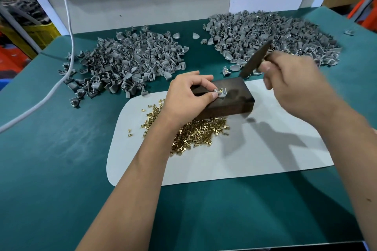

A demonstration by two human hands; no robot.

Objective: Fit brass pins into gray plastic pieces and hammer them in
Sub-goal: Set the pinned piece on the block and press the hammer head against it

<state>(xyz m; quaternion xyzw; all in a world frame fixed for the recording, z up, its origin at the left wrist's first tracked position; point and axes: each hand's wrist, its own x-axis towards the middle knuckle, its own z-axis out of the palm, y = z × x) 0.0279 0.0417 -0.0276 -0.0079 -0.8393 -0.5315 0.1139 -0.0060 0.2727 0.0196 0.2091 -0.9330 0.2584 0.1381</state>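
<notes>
My left hand [188, 96] pinches a gray plastic piece [221, 93] between thumb and forefinger and holds it on top of a dark wooden block [230, 102]. A brass pin [220, 91] stands in the piece. My right hand [293, 85] grips a dark flat striking tool [256, 58], raised and blurred, up and to the right of the piece. A heap of loose brass pins [195, 132] lies on the white mat [255, 149] just in front of the block, partly under my left wrist.
Two large piles of gray plastic pieces lie at the back of the green table [51, 159]: one at the left [126, 63], one at the right [269, 34]. A white cable [67, 26] hangs down and runs across the table's left side. White panels stand behind.
</notes>
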